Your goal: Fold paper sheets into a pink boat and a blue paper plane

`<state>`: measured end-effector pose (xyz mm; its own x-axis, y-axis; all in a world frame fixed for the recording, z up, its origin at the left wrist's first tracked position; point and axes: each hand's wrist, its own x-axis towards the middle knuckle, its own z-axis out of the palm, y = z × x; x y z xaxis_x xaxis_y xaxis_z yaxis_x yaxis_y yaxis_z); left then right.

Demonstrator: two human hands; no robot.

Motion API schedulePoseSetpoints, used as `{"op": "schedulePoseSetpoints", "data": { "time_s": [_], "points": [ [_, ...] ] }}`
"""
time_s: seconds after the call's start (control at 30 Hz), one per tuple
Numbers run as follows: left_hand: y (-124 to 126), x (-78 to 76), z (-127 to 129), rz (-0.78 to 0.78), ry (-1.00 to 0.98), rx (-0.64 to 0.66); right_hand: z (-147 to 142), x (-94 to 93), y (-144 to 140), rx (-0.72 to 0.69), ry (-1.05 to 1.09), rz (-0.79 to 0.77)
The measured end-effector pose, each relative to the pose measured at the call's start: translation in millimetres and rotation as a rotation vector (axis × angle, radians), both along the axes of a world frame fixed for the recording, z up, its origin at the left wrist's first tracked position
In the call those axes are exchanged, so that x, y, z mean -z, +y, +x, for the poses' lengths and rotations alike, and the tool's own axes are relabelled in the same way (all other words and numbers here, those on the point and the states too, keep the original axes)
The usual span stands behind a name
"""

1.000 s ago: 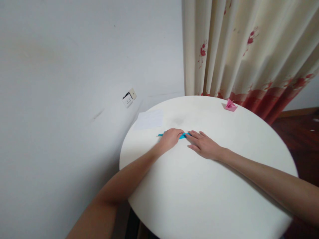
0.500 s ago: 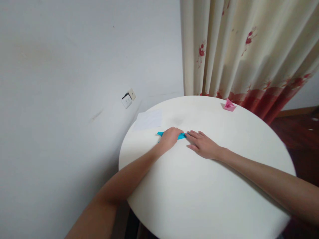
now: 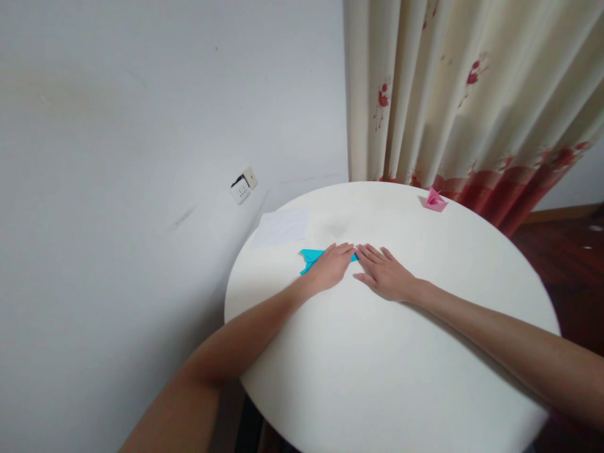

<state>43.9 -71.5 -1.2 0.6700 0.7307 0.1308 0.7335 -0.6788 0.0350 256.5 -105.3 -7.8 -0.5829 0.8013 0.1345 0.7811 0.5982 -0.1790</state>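
A folded piece of blue paper [image 3: 310,257] lies on the round white table [image 3: 391,352]. My left hand [image 3: 330,267] rests flat on it, fingers stretched out, covering most of it; only the left end and a sliver by the fingertips show. Just to the right, my right hand [image 3: 384,274] lies flat on the table with fingers spread, its fingertips at the paper's right tip. Whether the right fingers press the paper or only the table I cannot tell.
A white sheet of paper [image 3: 282,227] lies at the table's far left edge. A small pink folded paper figure [image 3: 435,200] sits at the far right rim. A wall with a socket [image 3: 244,186] stands left, a curtain [image 3: 462,100] behind.
My left hand has opened from a curled press into a flat palm and slid slightly nearer. More of the blue paper's left end shows, now spread wider. The right hand barely moved.
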Motion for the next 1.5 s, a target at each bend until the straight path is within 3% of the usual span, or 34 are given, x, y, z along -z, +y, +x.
{"op": "schedulePoseSetpoints", "data": {
  "time_s": [0.23,0.5,0.97,1.07,1.2,1.5],
  "points": [
    [-11,-4.3,1,-0.166,-0.002,0.039,0,3.9,0,0.058,-0.007,0.020],
    [-13,-9.5,1,-0.156,0.032,0.035,0,-2.0,-6,0.202,-0.065,0.027],
    [-12,-5.1,-2,-0.166,0.000,0.047,15,9.8,3,0.411,-0.073,0.072],
    [-12,-5.3,-2,-0.164,-0.006,0.045,12,6.7,3,0.363,-0.036,0.077],
    [-11,-6.6,-1,-0.160,-0.004,0.042,1,1.5,-4,0.168,0.015,0.062],
    [-10,-7.7,3,-0.164,-0.011,0.034,-6,-1.2,-11,0.169,-0.048,0.058]
  ]
}}
